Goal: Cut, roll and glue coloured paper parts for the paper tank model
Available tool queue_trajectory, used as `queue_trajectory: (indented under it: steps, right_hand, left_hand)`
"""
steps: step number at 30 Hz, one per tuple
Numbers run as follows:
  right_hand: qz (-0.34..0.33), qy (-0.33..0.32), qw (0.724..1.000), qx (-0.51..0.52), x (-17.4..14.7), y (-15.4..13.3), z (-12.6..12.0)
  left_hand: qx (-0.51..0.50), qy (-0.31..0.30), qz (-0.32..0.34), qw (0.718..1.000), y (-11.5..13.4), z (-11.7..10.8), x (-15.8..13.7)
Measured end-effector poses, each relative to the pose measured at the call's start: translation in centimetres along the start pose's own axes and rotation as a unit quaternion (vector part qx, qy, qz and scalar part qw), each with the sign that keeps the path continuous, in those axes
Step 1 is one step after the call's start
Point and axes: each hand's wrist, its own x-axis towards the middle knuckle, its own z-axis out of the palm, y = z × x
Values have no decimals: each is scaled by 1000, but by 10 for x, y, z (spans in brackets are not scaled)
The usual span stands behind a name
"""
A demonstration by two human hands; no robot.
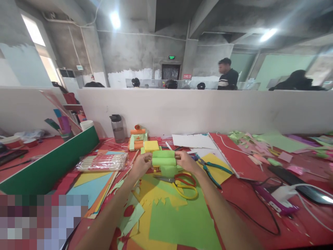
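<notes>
A light-green rolled paper piece (163,161) is held up over the table between both hands. My left hand (142,166) pinches its left end, and my right hand (187,161) grips its right end. Just below lie scissors (186,185) with one red and one yellow handle loop, resting on green paper (182,222) and yellow sheets. Behind the roll sits a yellow block-like piece (151,145). Further back stands an orange and pale-green paper model (138,140) with a star on it. Teal-handled pliers (212,172) lie right of my right hand.
A bag of pale sticks (102,162) and a coloured paper stack (91,187) lie left, beside a green board (52,159). A bottle (117,128) stands by the white partition (166,107). A purple power strip (277,203), cables and paper scraps (260,149) lie right.
</notes>
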Motion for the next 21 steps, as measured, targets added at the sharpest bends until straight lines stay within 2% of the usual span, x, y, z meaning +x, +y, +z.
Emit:
queue_trajectory:
  steps: [4, 12, 21]
  right_hand:
    - [12, 14, 1000, 9, 1, 2, 2]
    - [30, -11, 999, 22, 3, 8, 2]
    - [40, 0, 999, 16, 3, 7, 2]
  left_hand:
    - [-3, 3, -10, 1000, -4, -1, 1]
    - [-34, -4, -46, 998, -19, -3, 4]
    - [-23, -7, -60, 998, -11, -4, 1]
